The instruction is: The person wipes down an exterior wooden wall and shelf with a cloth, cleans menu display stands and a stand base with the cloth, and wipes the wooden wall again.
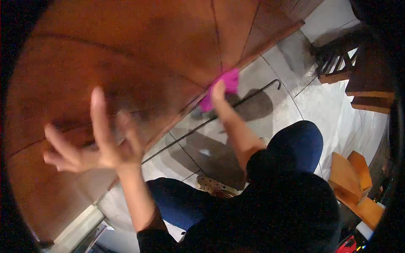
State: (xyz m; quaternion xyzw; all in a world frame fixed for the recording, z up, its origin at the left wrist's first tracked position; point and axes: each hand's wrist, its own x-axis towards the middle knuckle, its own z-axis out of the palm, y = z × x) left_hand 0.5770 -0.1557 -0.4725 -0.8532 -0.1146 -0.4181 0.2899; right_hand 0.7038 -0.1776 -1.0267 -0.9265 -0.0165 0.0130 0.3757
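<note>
My left hand (103, 143) is raised before the reddish-brown panelled surface (126, 50), its fingers spread and slightly blurred, with nothing in them. Lower on that surface, near its bottom edge, my right hand (218, 90) presses on a bright pink cloth (230, 81). The fingers of this hand are partly hidden by the cloth. A thin dark rod with a hooked end (253, 95) runs diagonally across, just beyond the surface's edge and close to the right hand.
Grey floor tiles (291, 63) lie below the surface. Dark wooden furniture (369, 71) stands at the upper right. An opened cardboard box (348, 175) sits at the lower right. My bent knees (299, 143) and a patterned shoe (217, 185) are near the bottom.
</note>
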